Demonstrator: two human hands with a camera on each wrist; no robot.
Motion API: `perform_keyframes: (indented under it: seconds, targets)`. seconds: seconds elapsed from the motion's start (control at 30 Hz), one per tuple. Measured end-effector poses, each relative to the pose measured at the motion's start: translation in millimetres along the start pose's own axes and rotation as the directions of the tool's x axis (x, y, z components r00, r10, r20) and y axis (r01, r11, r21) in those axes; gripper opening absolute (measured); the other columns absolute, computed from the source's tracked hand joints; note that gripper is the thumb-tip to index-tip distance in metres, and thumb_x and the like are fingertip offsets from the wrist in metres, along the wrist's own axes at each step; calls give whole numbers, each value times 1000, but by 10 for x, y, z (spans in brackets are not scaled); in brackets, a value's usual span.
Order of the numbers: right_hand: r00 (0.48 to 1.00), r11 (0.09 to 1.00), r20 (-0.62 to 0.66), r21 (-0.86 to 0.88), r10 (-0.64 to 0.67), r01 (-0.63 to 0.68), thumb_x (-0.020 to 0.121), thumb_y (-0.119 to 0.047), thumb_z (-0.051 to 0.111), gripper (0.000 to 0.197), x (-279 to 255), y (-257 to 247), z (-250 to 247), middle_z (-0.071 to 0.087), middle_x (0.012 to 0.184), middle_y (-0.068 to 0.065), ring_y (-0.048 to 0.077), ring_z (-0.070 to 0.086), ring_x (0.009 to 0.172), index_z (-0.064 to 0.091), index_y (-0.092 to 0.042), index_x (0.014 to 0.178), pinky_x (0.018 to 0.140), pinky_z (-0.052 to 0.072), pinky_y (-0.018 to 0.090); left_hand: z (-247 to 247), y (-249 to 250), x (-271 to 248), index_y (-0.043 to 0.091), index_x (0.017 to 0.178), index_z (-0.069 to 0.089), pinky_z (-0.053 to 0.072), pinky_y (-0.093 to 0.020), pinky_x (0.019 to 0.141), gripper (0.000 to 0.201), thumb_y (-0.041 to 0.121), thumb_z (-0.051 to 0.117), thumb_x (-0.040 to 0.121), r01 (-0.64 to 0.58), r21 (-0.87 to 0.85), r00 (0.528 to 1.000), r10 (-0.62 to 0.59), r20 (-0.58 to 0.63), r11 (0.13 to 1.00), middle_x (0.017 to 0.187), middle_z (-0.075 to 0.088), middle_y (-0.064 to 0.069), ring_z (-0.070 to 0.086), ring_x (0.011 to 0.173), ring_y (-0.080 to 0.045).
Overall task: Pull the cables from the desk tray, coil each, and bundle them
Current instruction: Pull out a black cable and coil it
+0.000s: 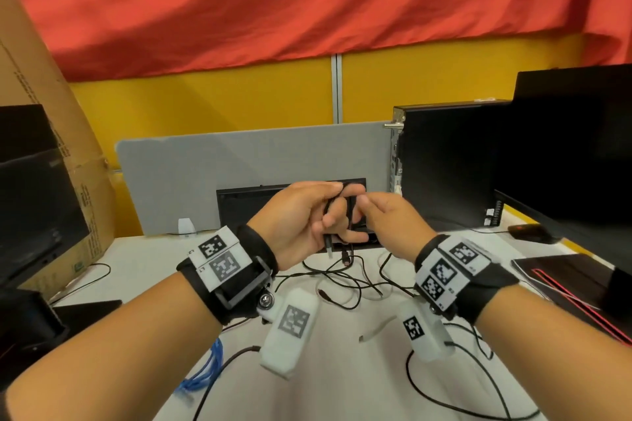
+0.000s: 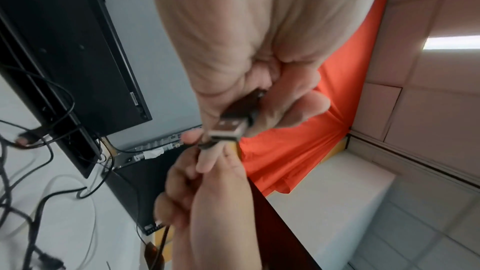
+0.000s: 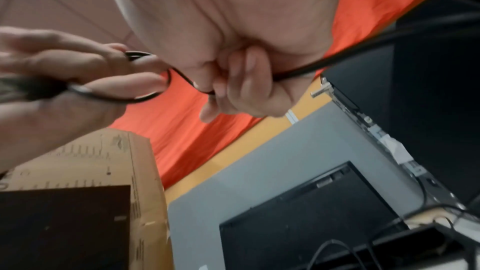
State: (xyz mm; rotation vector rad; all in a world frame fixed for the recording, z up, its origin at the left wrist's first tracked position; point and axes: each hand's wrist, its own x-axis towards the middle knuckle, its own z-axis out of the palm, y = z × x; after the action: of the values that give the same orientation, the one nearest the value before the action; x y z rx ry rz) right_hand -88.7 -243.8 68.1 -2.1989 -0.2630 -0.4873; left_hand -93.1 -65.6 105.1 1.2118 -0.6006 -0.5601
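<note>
Nearest, loose on the white worktop [image 1: 342, 369]: blue cable [image 1: 208, 369] and tangled black cables [image 1: 345, 278], none coiled or bundled. Above them, left hand [image 1: 301, 219] curled around a few loops of one black USB cable [image 3: 155, 89], plug [image 2: 228, 130] dangling; right hand [image 1: 390, 222] pinching its free length. Beyond, black desk tray [image 1: 239, 202]. Judged: coiling barely begun.

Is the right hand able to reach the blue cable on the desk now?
Probably not at once. The right hand pinches the black USB cable, which the left hand also grips. The blue cable lies near the desk's edge under the left forearm, so that arm blocks the way.
</note>
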Motion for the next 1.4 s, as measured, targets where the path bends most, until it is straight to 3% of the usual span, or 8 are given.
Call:
perform_keyframes:
  seconds: [0.2,0.33,0.5,0.67,0.87,1.07,1.23,1.4]
  targets:
    - [951,993,295,-95,94,-68,102,-33,39,42,-164,32,140,58,66,-2,13,48,59,67,-26,73,62,45,33,-71,-11,11,1,135,33,50,-51,95,34,16,32,105,-136,50,989,138,-46,989,124,66,-14,70,65,-17]
    - [901,985,421,-170,103,-33,101,-36,41,40,-244,-127,81,52,68,4,12,45,55,67,-24,72,55,41,24,-125,-51,49,2,145,23,51,-48,96,44,14,35,104,-172,41,981,175,-88,984,133,61,-12,66,109,-36]
    - [845,982,516,-179,139,-52,99,-34,44,38,-305,-371,-99,49,65,6,23,42,58,68,-20,73,56,39,33,-182,-89,74,4,148,24,43,-47,102,45,13,34,105,-150,166,973,176,-152,975,131,63,-9,62,118,-27]
    - [828,997,557,-3,62,-73,97,-22,49,30,-273,-612,-296,45,45,-13,8,30,38,64,-13,72,37,25,19,-142,-150,44,7,136,44,55,-38,85,33,7,35,104,-76,259,982,118,-150,963,124,64,-21,71,98,-24]
    - [975,996,222,92,-24,4,97,-32,52,31,4,-535,-507,39,48,-8,6,31,39,64,-16,74,43,27,22,-130,-173,-26,0,134,47,51,-44,85,36,7,31,102,21,202,1000,-20,-6,979,101,70,-29,70,69,-30]
    - [996,995,-21,33,-91,92,97,-28,53,28,115,-183,-314,55,52,-13,-2,46,45,65,-15,75,49,37,11,-69,-145,-31,-3,124,56,36,-70,100,32,8,36,101,-5,54,996,0,89,999,64,59,-11,40,48,-13]
    - [996,999,86,20,35,-37,102,-27,38,36,39,-27,13,66,88,22,35,63,84,67,-9,89,83,53,50,-23,-97,1,-19,120,47,46,-64,95,38,11,37,100,-75,-8,994,75,75,997,68,58,-7,36,48,-8]
    - [961,995,257,-40,98,-91,104,-29,33,40,-46,-34,123,53,69,2,18,51,64,61,-12,80,69,47,38,-68,-115,5,-13,114,59,61,-43,70,37,14,36,102,-124,24,991,125,-46,992,98,75,1,50,49,-6]
